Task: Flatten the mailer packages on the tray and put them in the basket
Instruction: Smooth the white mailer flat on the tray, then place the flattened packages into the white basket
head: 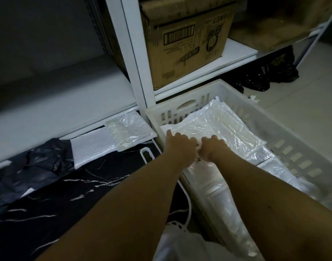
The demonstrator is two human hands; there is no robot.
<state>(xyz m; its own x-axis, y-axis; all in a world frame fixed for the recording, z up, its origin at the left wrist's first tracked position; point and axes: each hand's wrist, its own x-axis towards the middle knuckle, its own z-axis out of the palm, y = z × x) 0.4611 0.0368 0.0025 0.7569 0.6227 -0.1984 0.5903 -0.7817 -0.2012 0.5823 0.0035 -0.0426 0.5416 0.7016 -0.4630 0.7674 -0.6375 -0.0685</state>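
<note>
A white slatted plastic basket (291, 140) stands on the floor at the right, holding several white and clear bubble mailers. Both my hands reach into it, side by side, over the top mailer (214, 129). My left hand (180, 146) and my right hand (211, 147) lie on that mailer's near edge with fingers curled down; whether they grip it or only press it is hidden. On the black marbled tray (67, 185) at the left lie two more mailers, a white one (93, 147) and a clear-wrapped one (129, 129).
A white shelf post (135, 53) rises between tray and basket, with a cardboard box (187, 38) on the shelf behind. A dark plastic bag (35, 166) lies at the tray's left. Black bags (265, 76) sit under the shelf beyond the basket.
</note>
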